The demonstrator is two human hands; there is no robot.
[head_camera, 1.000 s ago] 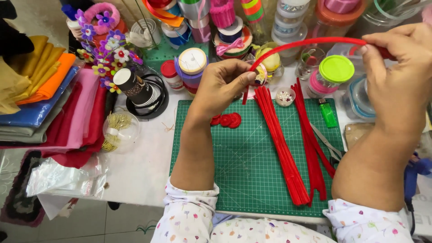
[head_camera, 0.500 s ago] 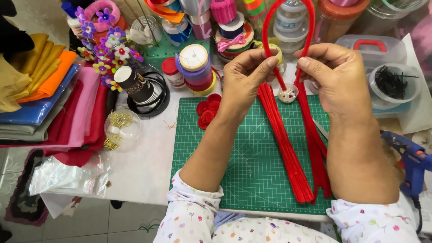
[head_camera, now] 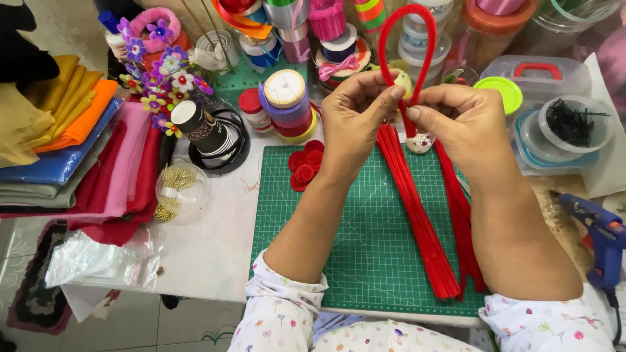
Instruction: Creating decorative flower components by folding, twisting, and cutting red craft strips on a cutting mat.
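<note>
A red pipe cleaner (head_camera: 427,45) is bent into a tall narrow loop that stands up above my hands. My left hand (head_camera: 355,117) pinches its left leg near the base, and my right hand (head_camera: 456,120) pinches the right leg close beside it, so the fingertips nearly meet. Below them a green cutting mat (head_camera: 352,228) carries a bundle of long red pipe cleaners (head_camera: 417,215) and a second bundle (head_camera: 460,221) partly under my right forearm. Small red felt roses (head_camera: 305,164) lie at the mat's upper left.
Folded coloured felt (head_camera: 72,150) is stacked at left beside a cup of fabric flowers (head_camera: 195,124). Ribbon spools and jars (head_camera: 287,98) crowd the back. A clear container of black pins (head_camera: 574,124) and a blue glue gun (head_camera: 603,238) sit at right.
The pipe cleaner was stretched in a wide arc between my far-apart hands. My hands came together over the mat, folding it into a tall narrow loop.
</note>
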